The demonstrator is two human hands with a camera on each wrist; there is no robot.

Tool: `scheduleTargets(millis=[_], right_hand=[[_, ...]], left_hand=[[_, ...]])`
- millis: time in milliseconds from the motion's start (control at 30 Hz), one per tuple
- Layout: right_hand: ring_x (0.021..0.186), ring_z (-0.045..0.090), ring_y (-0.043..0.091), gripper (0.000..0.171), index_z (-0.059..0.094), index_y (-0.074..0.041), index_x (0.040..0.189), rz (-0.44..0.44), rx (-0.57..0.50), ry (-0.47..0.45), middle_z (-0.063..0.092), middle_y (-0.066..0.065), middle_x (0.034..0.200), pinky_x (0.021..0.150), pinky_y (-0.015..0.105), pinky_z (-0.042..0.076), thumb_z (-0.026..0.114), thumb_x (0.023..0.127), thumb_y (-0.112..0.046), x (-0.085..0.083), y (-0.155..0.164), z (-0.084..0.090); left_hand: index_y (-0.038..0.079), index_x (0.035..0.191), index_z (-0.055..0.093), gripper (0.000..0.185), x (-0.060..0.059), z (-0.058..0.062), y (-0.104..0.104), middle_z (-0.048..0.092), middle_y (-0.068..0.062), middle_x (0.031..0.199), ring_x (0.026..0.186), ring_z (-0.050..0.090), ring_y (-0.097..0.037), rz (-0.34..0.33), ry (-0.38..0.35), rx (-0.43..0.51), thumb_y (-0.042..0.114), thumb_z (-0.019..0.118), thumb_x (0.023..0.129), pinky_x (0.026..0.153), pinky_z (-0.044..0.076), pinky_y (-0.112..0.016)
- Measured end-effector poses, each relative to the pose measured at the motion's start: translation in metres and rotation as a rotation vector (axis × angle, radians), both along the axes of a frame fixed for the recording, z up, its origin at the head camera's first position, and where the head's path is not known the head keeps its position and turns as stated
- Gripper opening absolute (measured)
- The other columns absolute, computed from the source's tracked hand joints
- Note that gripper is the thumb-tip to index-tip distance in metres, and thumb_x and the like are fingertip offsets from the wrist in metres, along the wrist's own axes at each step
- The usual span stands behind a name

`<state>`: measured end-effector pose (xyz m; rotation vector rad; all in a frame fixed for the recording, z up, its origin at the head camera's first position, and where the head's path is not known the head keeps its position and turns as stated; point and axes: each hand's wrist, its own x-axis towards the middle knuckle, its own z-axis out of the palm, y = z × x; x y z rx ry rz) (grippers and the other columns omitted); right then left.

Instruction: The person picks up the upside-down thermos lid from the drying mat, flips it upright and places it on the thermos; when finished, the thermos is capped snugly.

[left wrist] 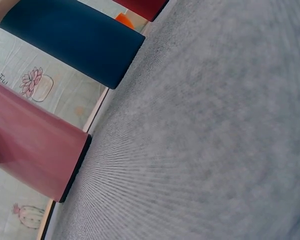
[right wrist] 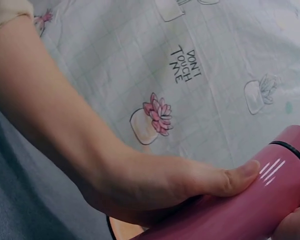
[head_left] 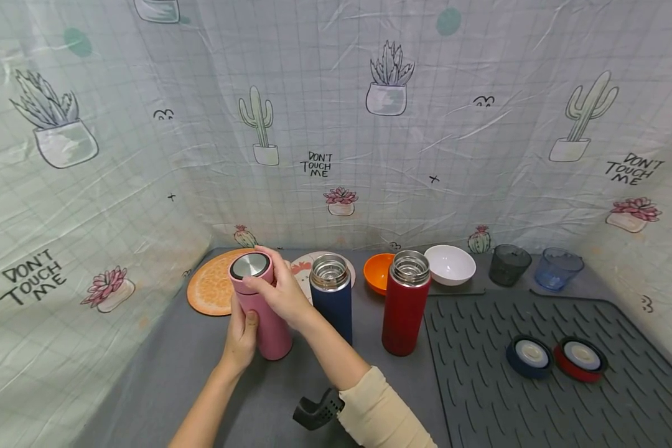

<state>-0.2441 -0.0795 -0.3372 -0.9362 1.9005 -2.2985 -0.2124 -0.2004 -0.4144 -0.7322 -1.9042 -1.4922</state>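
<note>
A pink thermos [head_left: 274, 339] stands on the grey tabletop, its pink lid with a silver top [head_left: 251, 266] in place. My left hand [head_left: 239, 342] grips the bottle's body from the left, thumb across the front. Above it, my right hand [head_left: 284, 294] holds the lid from the right, fingers behind and thumb in front. Right of them stands a lidless navy thermos [head_left: 331, 305], partly behind my right forearm. Farther right is a lidless red thermos [head_left: 406, 314]. In the left wrist view, the pink bottle's base [left wrist: 65, 165] rests on the table.
A navy lid [head_left: 530, 356] and a red lid [head_left: 580, 359] lie on a dark ridged mat [head_left: 493, 410] at right. Along the back are an orange-slice placemat [head_left: 207, 283], a patterned round mat [head_left: 303, 274], an orange bowl [head_left: 375, 274], a white bowl [head_left: 450, 264] and two tinted cups [head_left: 558, 269].
</note>
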Motion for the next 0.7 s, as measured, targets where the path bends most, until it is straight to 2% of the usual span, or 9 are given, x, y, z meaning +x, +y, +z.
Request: scheduleTargets(millis=[100, 200, 300, 367, 467, 533, 600, 700], right_hand=[[0.099, 0.054, 0.013, 0.054, 0.037, -0.001, 0.133, 0.041, -0.068, -0.002, 0.051, 0.012, 0.117, 0.082, 0.025, 0.046, 0.06, 0.084, -0.004, 0.001, 0.0, 0.0], [0.093, 0.057, 0.014, 0.054, 0.04, -0.001, 0.126, -0.011, -0.114, 0.008, 0.052, 0.009, 0.11, 0.08, 0.027, 0.048, 0.067, 0.079, -0.003, 0.002, -0.003, 0.0], [0.092, 0.057, 0.012, 0.056, 0.041, -0.007, 0.12, -0.097, -0.074, 0.014, 0.048, 0.002, 0.107, 0.079, 0.028, 0.048, 0.073, 0.075, -0.008, 0.002, -0.007, -0.002], [0.097, 0.051, 0.01, 0.057, 0.043, -0.011, 0.122, -0.14, 0.0, 0.017, 0.047, -0.001, 0.109, 0.081, 0.027, 0.047, 0.074, 0.075, -0.013, 0.002, -0.006, -0.002], [0.102, 0.045, 0.009, 0.056, 0.043, -0.012, 0.129, -0.095, 0.055, 0.003, 0.047, 0.001, 0.113, 0.083, 0.026, 0.044, 0.069, 0.08, -0.015, 0.001, -0.003, 0.0], [0.103, 0.046, 0.01, 0.054, 0.043, -0.008, 0.132, -0.039, 0.027, -0.007, 0.051, 0.006, 0.115, 0.084, 0.026, 0.044, 0.065, 0.083, -0.011, -0.001, -0.001, 0.001], [0.1, 0.052, 0.012, 0.053, 0.042, -0.003, 0.131, 0.021, -0.046, -0.023, 0.053, 0.011, 0.114, 0.083, 0.027, 0.046, 0.064, 0.082, -0.003, -0.002, -0.001, 0.002], [0.094, 0.057, 0.013, 0.053, 0.044, -0.002, 0.124, 0.005, -0.097, -0.011, 0.055, 0.008, 0.112, 0.081, 0.028, 0.048, 0.068, 0.076, 0.0, -0.003, -0.003, 0.001]], left_hand=[[-0.013, 0.133, 0.019, 0.052, 0.006, 0.009, 0.004, 0.041, 0.007, 0.121, 0.104, 0.043, -0.006, 0.015, 0.006, 0.006, 0.022, 0.036, 0.099, 0.084, 0.035, -0.018], [-0.018, 0.129, 0.021, 0.047, 0.008, 0.011, 0.004, 0.042, 0.008, 0.12, 0.105, 0.042, -0.006, 0.022, 0.014, 0.01, 0.015, 0.037, 0.098, 0.085, 0.035, -0.017], [-0.017, 0.129, 0.021, 0.046, 0.008, 0.011, 0.005, 0.041, 0.008, 0.121, 0.106, 0.042, -0.006, 0.002, 0.016, 0.011, 0.012, 0.037, 0.098, 0.086, 0.035, -0.017], [-0.015, 0.133, 0.018, 0.049, 0.007, 0.011, 0.004, 0.039, 0.006, 0.125, 0.109, 0.041, -0.007, -0.021, 0.012, 0.009, 0.016, 0.036, 0.099, 0.088, 0.034, -0.018], [-0.01, 0.137, 0.014, 0.054, 0.007, 0.011, 0.003, 0.036, 0.004, 0.129, 0.112, 0.039, -0.008, -0.047, 0.001, 0.005, 0.022, 0.036, 0.099, 0.091, 0.032, -0.019], [-0.008, 0.139, 0.014, 0.056, 0.006, 0.012, 0.003, 0.036, 0.003, 0.129, 0.113, 0.039, -0.009, -0.052, -0.008, 0.004, 0.024, 0.037, 0.099, 0.091, 0.032, -0.019], [-0.004, 0.141, 0.015, 0.057, 0.006, 0.013, 0.003, 0.036, 0.002, 0.13, 0.113, 0.039, -0.01, -0.056, -0.018, 0.006, 0.026, 0.038, 0.098, 0.091, 0.032, -0.019], [-0.002, 0.142, 0.015, 0.058, 0.005, 0.015, 0.002, 0.036, 0.0, 0.132, 0.115, 0.039, -0.011, -0.06, -0.01, 0.006, 0.027, 0.039, 0.098, 0.093, 0.032, -0.019]])
